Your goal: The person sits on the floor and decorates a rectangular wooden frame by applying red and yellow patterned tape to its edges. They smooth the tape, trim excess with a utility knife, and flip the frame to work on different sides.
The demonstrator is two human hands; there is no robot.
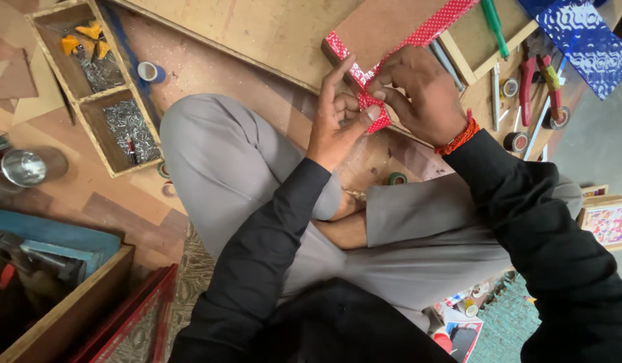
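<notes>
A brown board (381, 23) edged with red white-dotted tape (432, 27) lies tilted on the floor in front of my crossed legs. My left hand (338, 117) pinches the loose end of the red tape (377, 115) at the board's near corner between thumb and fingers. My right hand (422, 94), with a red thread at the wrist, presses the same tape end against the corner from the right. Both arms wear black sleeves.
A wooden tray (89, 87) with nails and yellow bits sits at left, a tape roll (149, 71) beside it. Red-handled pliers (536, 74), a green-handled tool (493, 27), small tape rolls and blue patterned sheet (583, 40) lie right. A metal cup (23, 168) stands far left.
</notes>
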